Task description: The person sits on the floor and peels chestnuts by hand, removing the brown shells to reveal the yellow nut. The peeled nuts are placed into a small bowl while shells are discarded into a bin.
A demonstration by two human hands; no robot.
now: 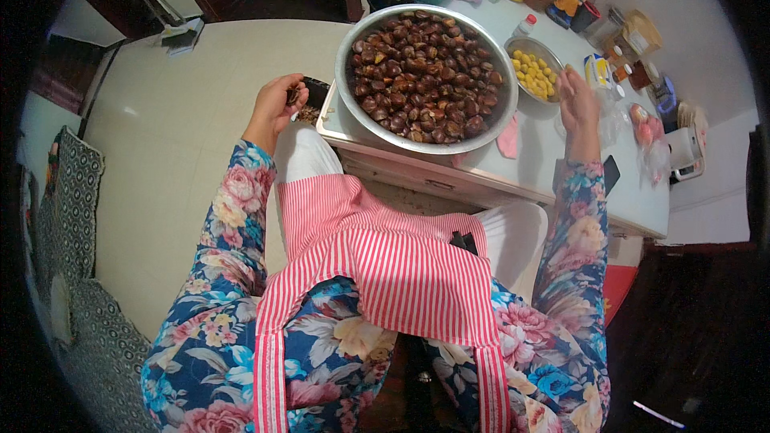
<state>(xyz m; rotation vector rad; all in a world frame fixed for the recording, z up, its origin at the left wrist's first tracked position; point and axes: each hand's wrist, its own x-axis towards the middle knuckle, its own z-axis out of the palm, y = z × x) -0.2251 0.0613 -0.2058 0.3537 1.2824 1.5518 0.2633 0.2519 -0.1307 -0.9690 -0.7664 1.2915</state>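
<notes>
A large metal basin full of brown chestnuts stands on the table before me. My left hand is left of the basin, its fingers closed on a dark brown chestnut shell, above a black container that holds shell scraps. My right hand is at the right edge of a smaller metal bowl of yellow peeled chestnuts. It is slightly blurred, and whether something small is between its fingers cannot be told.
Jars, a blue-and-yellow box, a figurine and a small bottle line the table's back. Bagged fruit lies at right. A pink cloth and a dark phone-like object lie nearer the front edge.
</notes>
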